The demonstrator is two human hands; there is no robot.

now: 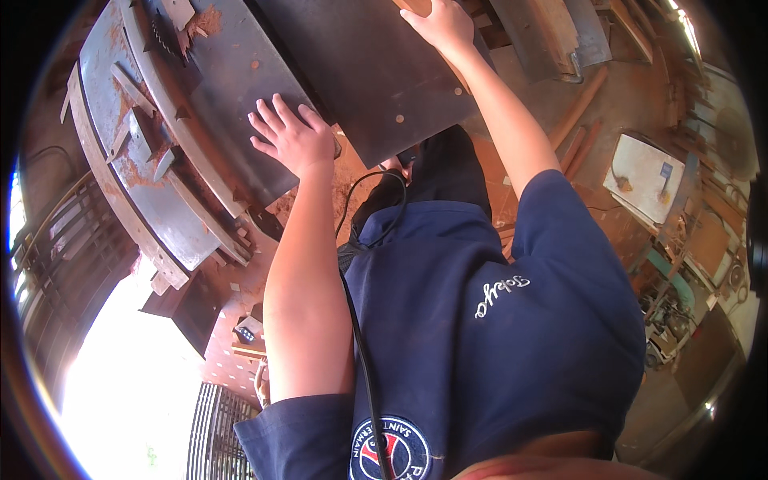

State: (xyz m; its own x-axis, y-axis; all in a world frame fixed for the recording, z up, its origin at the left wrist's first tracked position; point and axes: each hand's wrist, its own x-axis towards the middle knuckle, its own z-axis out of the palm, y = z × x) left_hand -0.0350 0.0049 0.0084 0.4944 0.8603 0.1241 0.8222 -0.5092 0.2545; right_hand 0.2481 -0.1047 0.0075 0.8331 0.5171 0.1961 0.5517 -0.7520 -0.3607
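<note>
My left hand lies flat with its fingers spread on the left plate of a dark metal worktable. Nothing is in that hand. A second dark plate is beside it to the right, past a narrow seam, and its near end reaches closer to me. At the top of the view my right hand grips a light wooden strip along that plate's right side. Its thumb side points left over the wood; some of its fingers are hidden. My forearm covers part of the strip.
On the left, a curved wooden rail borders a grey metal surface with sawdust and wood offcuts. Boards lie on the right. Farther right is a white panel. A black cable hangs down my front.
</note>
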